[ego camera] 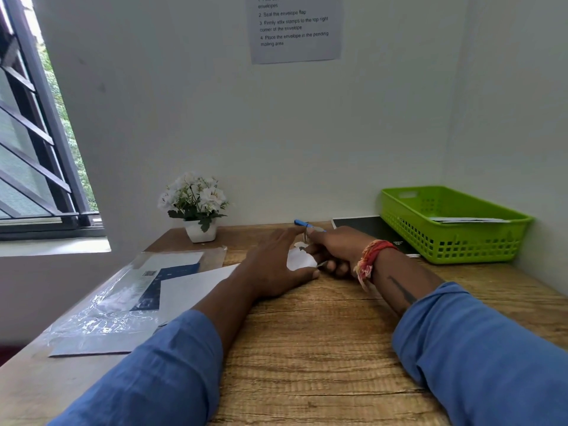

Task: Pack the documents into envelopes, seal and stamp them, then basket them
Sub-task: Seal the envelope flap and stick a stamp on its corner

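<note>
Left hand (276,265): fingers straight, pressing flat beside the white paper (299,259).
Right hand (333,252): curled, pinching the paper's edge.
Paper: likely light, limp, crease-prone; best taken by an edge.
Basket (455,241): well apart, right.

Single head-worn wide-angle view. Faces forward and down over tabletop (322,348) toward corner wall (276,133). Close to both forearms; window (37,149) at left edge, green basket (455,241) at right.

Lime-green basket (455,241), blue pen (302,224), wood-grain brown table (322,348), blue sleeves (479,348)
</note>
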Tool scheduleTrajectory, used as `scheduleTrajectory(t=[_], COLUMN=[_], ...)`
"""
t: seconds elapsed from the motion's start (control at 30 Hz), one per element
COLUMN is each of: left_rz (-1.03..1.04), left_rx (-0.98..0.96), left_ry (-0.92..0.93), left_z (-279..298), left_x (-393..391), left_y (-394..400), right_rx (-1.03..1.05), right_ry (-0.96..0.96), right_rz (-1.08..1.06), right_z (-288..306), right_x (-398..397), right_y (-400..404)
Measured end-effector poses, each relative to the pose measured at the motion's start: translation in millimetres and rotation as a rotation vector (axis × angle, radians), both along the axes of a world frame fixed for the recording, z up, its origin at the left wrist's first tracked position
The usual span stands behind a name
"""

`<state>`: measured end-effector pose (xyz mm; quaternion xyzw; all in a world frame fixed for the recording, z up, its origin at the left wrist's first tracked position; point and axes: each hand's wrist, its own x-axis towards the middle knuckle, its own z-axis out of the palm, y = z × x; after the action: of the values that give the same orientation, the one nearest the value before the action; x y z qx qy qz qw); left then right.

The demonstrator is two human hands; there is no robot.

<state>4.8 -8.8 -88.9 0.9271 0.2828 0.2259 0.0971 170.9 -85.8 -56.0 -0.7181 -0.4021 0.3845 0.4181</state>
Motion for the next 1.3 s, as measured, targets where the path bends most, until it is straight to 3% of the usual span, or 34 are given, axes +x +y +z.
scheduleTrajectory(t=[0.13, 0.27, 0.43, 0.53, 0.67, 0.73, 0.87, 1.0, 1.3], left_rz=[-0.037, -0.042, -0.045, -0.042, -0.051, -0.052, 0.064, 0.066, 0.070], left_rx=[-0.002, 0.008, 0.044, 0.075, 0.078, 0.084, 0.193, 0.062, 0.021], left_ry=[-0.050, -0.050, -0.105, -0.164, -0.151, -0.138, -0.105, 0.004, 0.058], left_z=[-0.7, -1.3, 2.1, 3.2, 3.6, 2.3, 0.0, -1.7, 3.4], left_x=[0.1, -0.4, 1.8, 3.3, 2.2, 1.9, 1.6, 0.7, 1.7], left_y=[-0.4, 0.5, -4.6, -3.6, -6.3, -7.8, 1.1, 2.8, -5.0], right_rx=[-0.044, -0.073, 0.110, 0.091, 0.026, 0.043, 0.053, 0.065, 0.055], right_ry=[0.255, 0.282, -0.103, -0.059, -0.227, -0.224, -0.237, -0.228, -0.694], right_rz=[0.084, 0.128, -0.069, -0.004, 0.064, 0.057, 0.025, 0.067, 0.224], right_z=[-5.5, -5.5, 3.3, -2.0, -3.0, -3.0, -4.5, -2.7, -2.7], right_x=[3.3, 6.5, 15.9, 20.3, 17.3, 15.9, 14.2, 8.5, 2.9], right_y=[3.5, 2.7, 1.5, -0.7, 1.4, 3.6, 4.2, 0.4, 3.2])
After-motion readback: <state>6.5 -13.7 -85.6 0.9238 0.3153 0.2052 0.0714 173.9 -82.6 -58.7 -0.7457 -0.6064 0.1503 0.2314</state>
